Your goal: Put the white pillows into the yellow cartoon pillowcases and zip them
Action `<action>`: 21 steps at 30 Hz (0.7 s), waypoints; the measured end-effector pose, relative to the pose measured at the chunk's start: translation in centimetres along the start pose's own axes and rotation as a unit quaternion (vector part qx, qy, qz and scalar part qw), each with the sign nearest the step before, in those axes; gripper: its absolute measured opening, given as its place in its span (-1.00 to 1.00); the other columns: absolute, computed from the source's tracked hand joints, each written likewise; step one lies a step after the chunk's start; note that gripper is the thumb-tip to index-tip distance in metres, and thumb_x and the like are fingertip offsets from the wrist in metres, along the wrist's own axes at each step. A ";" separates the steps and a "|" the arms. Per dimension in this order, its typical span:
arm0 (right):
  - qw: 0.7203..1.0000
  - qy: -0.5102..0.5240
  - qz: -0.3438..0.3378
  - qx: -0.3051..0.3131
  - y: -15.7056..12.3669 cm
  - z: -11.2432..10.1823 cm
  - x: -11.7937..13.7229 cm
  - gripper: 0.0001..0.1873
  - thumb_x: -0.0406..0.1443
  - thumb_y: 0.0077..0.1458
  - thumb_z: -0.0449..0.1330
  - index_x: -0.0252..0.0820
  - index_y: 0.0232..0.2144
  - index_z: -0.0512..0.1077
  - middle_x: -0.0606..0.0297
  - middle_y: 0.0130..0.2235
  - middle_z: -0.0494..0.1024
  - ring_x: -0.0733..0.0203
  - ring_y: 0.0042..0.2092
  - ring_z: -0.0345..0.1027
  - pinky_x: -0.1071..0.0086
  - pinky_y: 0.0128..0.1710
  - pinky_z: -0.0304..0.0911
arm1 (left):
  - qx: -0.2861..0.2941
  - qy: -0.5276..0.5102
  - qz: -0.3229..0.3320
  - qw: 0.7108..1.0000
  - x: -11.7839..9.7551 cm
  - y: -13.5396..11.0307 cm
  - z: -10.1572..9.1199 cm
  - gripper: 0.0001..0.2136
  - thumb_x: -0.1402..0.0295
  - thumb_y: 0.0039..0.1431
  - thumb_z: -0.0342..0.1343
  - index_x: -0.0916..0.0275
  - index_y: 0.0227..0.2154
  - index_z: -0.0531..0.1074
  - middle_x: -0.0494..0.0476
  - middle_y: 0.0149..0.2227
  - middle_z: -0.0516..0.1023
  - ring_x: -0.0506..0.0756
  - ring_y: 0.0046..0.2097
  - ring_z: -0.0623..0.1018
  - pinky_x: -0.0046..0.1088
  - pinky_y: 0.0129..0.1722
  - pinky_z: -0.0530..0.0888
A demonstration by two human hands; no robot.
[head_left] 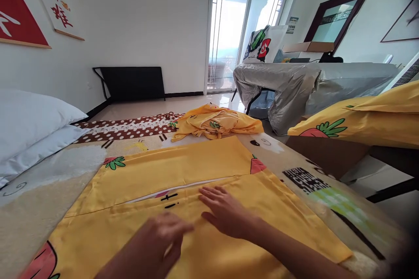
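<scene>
A yellow pillowcase printed with carrots lies spread flat on the bed, its long slit opening running across the middle. My right hand rests palm down on the cloth just below the slit, fingers stretched out. Slightly blurred, my left hand is over the nearer part of the pillowcase, left of my right hand. Its index finger points right, with the thumb apart from it, and nothing shows in its grasp. Whether the left hand touches the cloth I cannot tell.
Beyond the pillowcase lies a crumpled heap of yellow carrot-print fabric. White pillows are at the left. More yellow fabric sits on a cardboard box at the right. A plastic-covered table stands behind.
</scene>
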State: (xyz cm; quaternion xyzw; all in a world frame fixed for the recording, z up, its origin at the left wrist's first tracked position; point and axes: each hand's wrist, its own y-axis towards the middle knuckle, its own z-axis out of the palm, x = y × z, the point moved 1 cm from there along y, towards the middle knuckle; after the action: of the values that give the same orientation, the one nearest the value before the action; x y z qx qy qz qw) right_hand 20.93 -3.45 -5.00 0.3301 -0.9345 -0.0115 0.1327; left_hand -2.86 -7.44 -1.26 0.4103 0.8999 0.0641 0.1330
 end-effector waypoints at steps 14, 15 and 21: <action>0.991 0.107 -0.072 0.023 3.7 5.1 -0.1 -0.40 -0.10 0.27 -0.04 -0.18 0.28 0.06 0.13 0.30 0.14 0.12 0.35 -0.14 0.22 0.30 -0.22 | 0.127 -0.044 -0.138 0.981 12.3 9.7 8.8 -0.44 0.00 0.28 -0.17 0.04 0.29 0.05 0.12 0.36 -0.06 0.18 0.37 -0.03 -0.04 0.30 0.03; 0.991 0.103 -0.077 0.026 3.9 5.5 -0.3 -0.40 -0.09 0.27 -0.05 -0.19 0.28 0.06 0.12 0.30 0.16 0.10 0.34 -0.12 0.21 0.30 -0.21 | 0.142 -0.050 -0.134 0.980 12.3 9.7 8.7 -0.41 -0.03 0.26 -0.16 0.01 0.30 -0.01 0.10 0.37 -0.11 0.19 0.38 -0.07 -0.02 0.30 -0.01; 0.992 0.052 -0.114 0.003 4.8 8.1 -1.2 -0.32 -0.03 0.17 0.06 -0.28 0.22 0.13 0.03 0.22 0.27 -0.04 0.24 0.09 0.12 0.21 0.02 | 0.177 -0.057 -0.149 0.971 12.7 9.9 8.5 -0.39 -0.08 0.25 -0.18 -0.10 0.31 -0.13 0.03 0.38 -0.21 0.20 0.39 -0.13 0.02 0.31 -0.10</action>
State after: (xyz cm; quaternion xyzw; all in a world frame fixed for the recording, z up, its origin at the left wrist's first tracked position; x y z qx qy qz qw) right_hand 16.78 0.51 -12.61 0.4347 -0.8828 -0.0068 0.1779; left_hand -1.25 8.69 -9.58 0.2913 0.9390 -0.1403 0.1170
